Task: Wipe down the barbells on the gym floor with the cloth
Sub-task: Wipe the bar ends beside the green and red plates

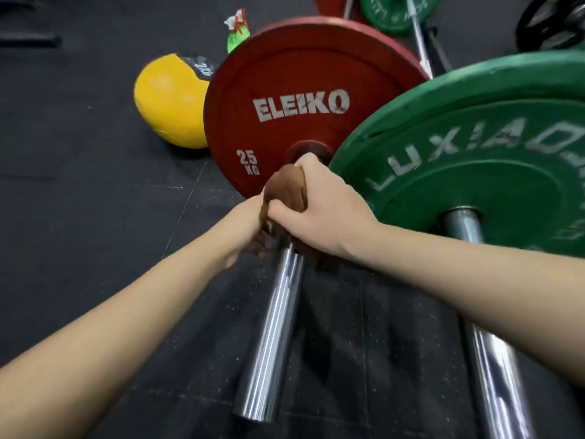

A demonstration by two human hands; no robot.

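A chrome barbell sleeve (pixel 272 337) runs from the bottom centre up into a red 25 kg Eleiko plate (pixel 285 99). A brown cloth (pixel 283 188) is wrapped round the sleeve right against the plate's hub. My right hand (pixel 319 210) grips the cloth and sleeve from above, fingers curled over it. My left hand (pixel 243 223) holds the cloth from the left side; its fingers are mostly hidden behind the cloth. A second barbell sleeve (pixel 493 350) with a green Luxiaojun plate (pixel 468 160) lies to the right.
A yellow and black medicine ball (pixel 169 99) sits on the black rubber floor (pixel 95 191) left of the red plate. A green spray bottle (pixel 236 33) stands behind it. More plates and bars lie at the top right.
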